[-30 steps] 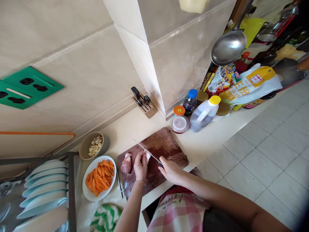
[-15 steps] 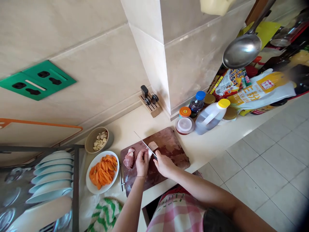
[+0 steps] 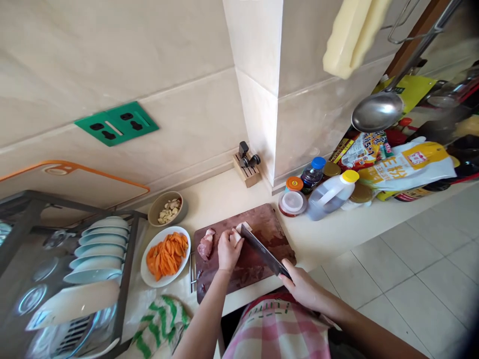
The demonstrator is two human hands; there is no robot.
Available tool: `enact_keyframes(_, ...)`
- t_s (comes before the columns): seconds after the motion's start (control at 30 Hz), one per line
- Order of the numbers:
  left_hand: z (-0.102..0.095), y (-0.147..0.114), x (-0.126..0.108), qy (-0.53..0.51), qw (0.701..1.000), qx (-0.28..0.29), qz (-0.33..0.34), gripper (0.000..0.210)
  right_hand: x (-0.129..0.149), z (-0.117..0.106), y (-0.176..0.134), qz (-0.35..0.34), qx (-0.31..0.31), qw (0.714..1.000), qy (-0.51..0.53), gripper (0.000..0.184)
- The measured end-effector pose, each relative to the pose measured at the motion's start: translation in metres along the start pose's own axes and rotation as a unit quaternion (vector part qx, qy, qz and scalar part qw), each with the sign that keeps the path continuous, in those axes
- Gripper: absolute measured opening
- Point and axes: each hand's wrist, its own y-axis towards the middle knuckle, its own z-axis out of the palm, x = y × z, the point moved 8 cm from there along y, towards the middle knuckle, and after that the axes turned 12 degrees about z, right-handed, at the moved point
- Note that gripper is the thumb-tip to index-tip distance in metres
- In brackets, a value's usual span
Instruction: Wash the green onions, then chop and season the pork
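Meat (image 3: 205, 244) lies on the board (image 3: 267, 224), "5+1" packet (image 3: 359, 152) well apart.

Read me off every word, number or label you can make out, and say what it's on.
"5+1" on the red-and-white packet; its other characters are too blurred.
"粉" on the white-and-yellow bag; the character before it is distorted, the red emblem too small to read.
Orange lid: mark too small to read.
Label below the bag: too blurred.

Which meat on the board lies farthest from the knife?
The pink piece at the left end of the cutting board; the paler meat is by the knife and left hand.
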Motion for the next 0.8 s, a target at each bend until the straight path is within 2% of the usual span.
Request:
enact_keyframes(0.13,-0.008,-0.003,0.006,-0.035,0.997,-0.033,-0.052,0.037,-0.004,-0.018,-0.007,0.003,-0.026,0.999,0.043,0.022)
enact_keyframes(0.27,-0.024,-0.001,0.015,-0.061,0.995,-0.058,-0.051,0.033,-0.009,-0.036,-0.014,0.010,-0.042,0.996,0.078,0.031)
enact_keyframes(0.37,-0.037,0.004,0.013,0.019,0.998,-0.050,-0.028,0.029,-0.015,-0.042,-0.017,0.013,-0.049,0.993,0.102,0.033)
enact_keyframes(0.43,-0.041,0.011,-0.001,0.112,0.993,-0.040,0.018,0.028,-0.021,-0.044,-0.017,0.016,-0.054,0.992,0.111,0.034)
enact_keyframes(0.53,-0.022,0.024,-0.032,0.198,0.975,0.015,0.095,0.029,-0.029,-0.049,-0.016,0.012,-0.072,0.992,0.107,0.036)
enact_keyframes(0.6,0.002,0.033,-0.046,0.228,0.966,0.074,0.098,0.032,-0.030,-0.055,-0.016,0.000,-0.086,0.991,0.102,0.038)
enact_keyframes(0.7,0.029,0.044,-0.046,0.272,0.955,0.121,0.010,0.037,-0.031,-0.063,-0.014,-0.020,-0.089,0.991,0.098,0.041)
enact_keyframes(0.8,0.043,0.050,-0.039,0.275,0.949,0.142,-0.065,0.040,-0.036,-0.067,-0.011,-0.027,-0.087,0.991,0.099,0.043)
